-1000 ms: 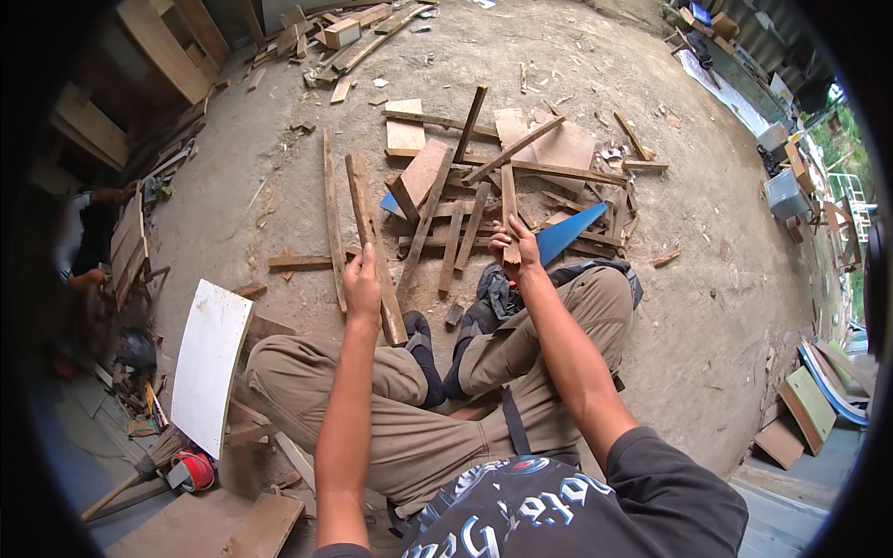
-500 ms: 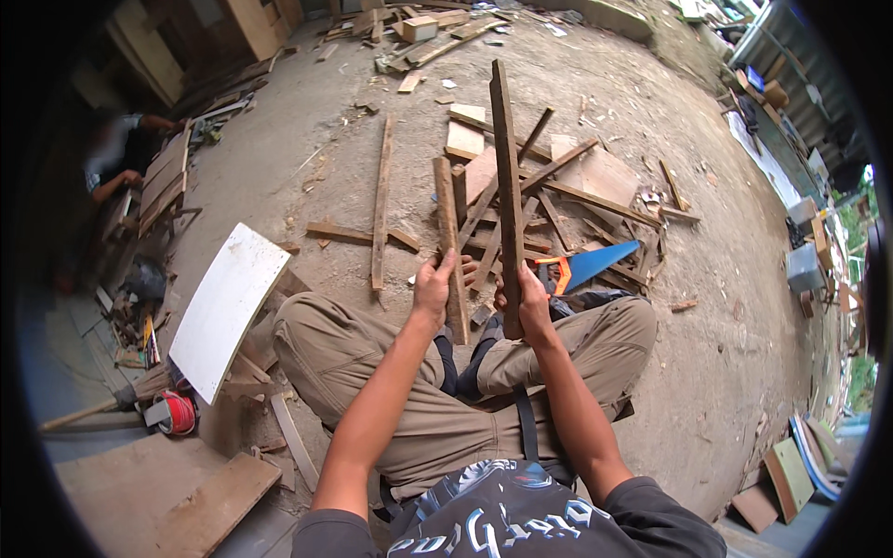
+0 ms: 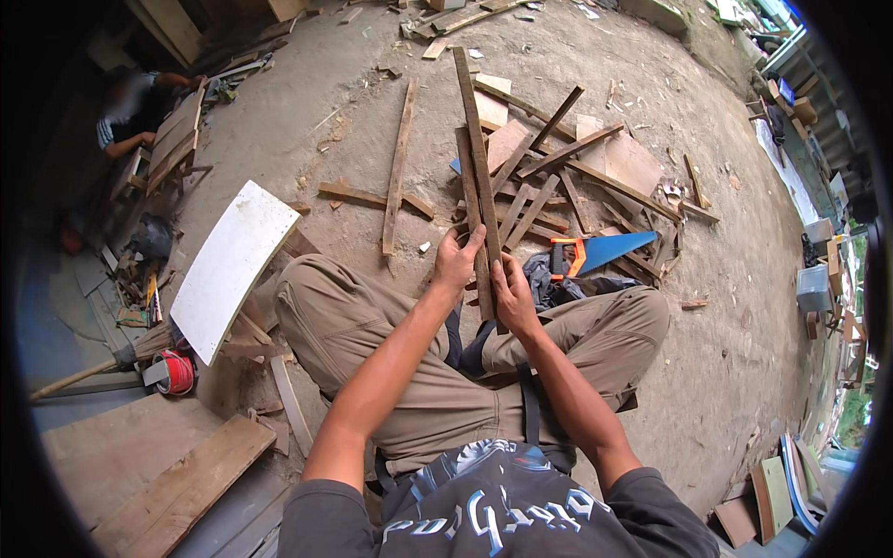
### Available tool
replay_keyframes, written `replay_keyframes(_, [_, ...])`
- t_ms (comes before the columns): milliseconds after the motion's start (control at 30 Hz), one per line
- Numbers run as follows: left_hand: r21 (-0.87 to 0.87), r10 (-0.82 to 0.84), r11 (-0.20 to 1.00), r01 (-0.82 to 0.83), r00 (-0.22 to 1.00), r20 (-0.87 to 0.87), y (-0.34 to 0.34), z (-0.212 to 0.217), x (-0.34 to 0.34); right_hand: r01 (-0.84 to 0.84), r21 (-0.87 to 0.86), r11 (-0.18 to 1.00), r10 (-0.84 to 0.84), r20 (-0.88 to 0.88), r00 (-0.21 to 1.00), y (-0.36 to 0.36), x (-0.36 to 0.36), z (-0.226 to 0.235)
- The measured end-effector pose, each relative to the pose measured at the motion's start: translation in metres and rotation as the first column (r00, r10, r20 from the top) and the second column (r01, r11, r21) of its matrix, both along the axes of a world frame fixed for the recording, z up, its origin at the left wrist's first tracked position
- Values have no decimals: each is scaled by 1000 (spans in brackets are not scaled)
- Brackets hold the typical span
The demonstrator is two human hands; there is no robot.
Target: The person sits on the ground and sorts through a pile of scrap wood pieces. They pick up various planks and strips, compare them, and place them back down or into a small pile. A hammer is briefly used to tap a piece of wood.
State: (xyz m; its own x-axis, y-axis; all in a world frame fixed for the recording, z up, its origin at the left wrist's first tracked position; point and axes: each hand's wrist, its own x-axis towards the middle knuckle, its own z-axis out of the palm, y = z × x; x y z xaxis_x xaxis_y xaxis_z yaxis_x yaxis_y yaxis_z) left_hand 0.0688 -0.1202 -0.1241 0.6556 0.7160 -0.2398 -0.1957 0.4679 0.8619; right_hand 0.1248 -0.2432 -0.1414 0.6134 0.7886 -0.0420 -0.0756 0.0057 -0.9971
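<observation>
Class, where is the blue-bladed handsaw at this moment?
In the head view, the handsaw lies right of the person's right hand, at the near edge of the wood pile and just beyond the right knee, its orange handle nearer the hand.

Looking like a rough woodworking yard, partly open-air; 12 being top of view. Bare, gritty ground [image 3: 726, 307] is spreading throughout, chips scattering over it. Scrap-wood heap [image 3: 569, 152] lying toward 1; blue-bladed handsaw [image 3: 619, 251] resting near 3. Co-worker [image 3: 138, 119] handling boards [image 3: 174, 139] at 10. Corrugated sheeting [image 3: 828, 112] rising at 2; greenery [image 3: 852, 418] showing near 4.
</observation>
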Motion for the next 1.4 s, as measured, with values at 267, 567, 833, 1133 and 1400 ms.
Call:
replay_keyframes(267, [38, -43, 998, 48, 992, -117, -4, -18, 3, -12, -15, 1000, 10, -151, 989, -1, 9, -10])
replay_keyframes(567, [3, -71, 997, 73, 980, -187, -8, -17, 3, -23, -17, 1000, 17, -280, 960, 0, 11, -5])
replay_keyframes(833, [77, -40, 995, 63, 961, -273, -8, -22, 3, -27, 39, 999, 39, -369, 928, 2, 10, -3])
replay_keyframes(1133, [22, -33, 999, 40, 967, -252, -13, -27, 4, -31, 9, 999, 33, -324, 946, 0, 12, -8])
replay_keyframes(1400, [-18, -42, 999, 39, 953, -299, -20, -19, 2, -21, -47, 999, 6, -290, 957, -3, 11, -6])
